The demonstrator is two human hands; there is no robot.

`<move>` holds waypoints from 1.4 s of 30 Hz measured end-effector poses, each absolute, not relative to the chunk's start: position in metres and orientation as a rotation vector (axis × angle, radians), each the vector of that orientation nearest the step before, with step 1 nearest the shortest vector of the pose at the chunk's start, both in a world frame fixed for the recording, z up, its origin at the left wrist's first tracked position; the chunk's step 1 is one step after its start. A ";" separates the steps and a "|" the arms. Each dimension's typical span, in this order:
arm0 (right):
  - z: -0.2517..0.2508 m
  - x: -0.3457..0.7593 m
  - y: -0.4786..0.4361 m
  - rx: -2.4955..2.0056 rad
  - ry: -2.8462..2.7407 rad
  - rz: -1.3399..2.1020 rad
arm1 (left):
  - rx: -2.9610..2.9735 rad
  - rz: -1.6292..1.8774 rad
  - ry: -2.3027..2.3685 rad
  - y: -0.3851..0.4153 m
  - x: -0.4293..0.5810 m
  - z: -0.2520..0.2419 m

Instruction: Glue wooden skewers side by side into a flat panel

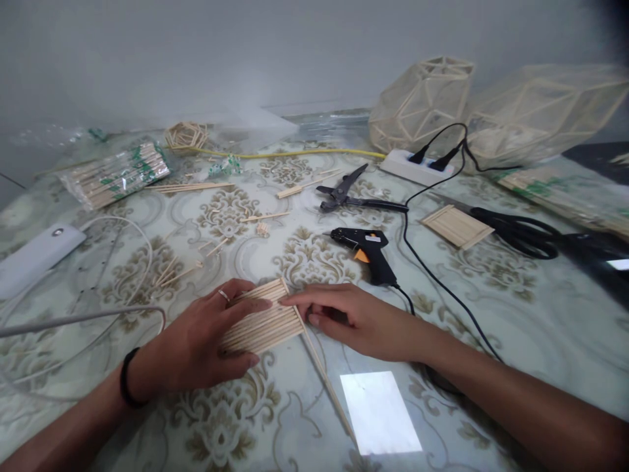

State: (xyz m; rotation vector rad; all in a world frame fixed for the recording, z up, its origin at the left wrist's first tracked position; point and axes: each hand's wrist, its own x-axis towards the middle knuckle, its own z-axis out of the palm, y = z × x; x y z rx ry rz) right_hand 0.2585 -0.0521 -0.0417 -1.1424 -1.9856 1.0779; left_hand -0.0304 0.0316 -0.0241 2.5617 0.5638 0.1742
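Note:
A small panel of wooden sticks (265,321) laid side by side rests on the table. My left hand (206,334) grips it from the left, with fingers on top and the thumb along the near edge. One long thin wooden stick (327,380) runs along the panel's right end and extends toward me. At that end is my right hand (344,318), its index finger pressing over the stick and the panel's edge, its other fingers curled. The contact beneath those fingers is partly hidden. Beyond my right hand lies a black glue gun (371,252) with an orange trigger.
Cutting pliers (348,193), a finished stick panel (458,226) and black scissors (521,229) lie farther back. A white power strip (415,168) feeds black cords across the right. Bagged sticks (120,174), stick scraps (174,272) and a white device (39,255) are left.

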 end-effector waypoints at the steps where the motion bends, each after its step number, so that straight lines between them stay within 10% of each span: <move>1: -0.042 0.259 -0.052 -1.144 -1.985 1.079 | 2.565 0.174 0.561 0.032 -0.031 -0.024; 42: -0.043 0.260 -0.052 -1.128 -1.976 1.090 | 2.562 0.158 0.544 0.032 -0.032 -0.026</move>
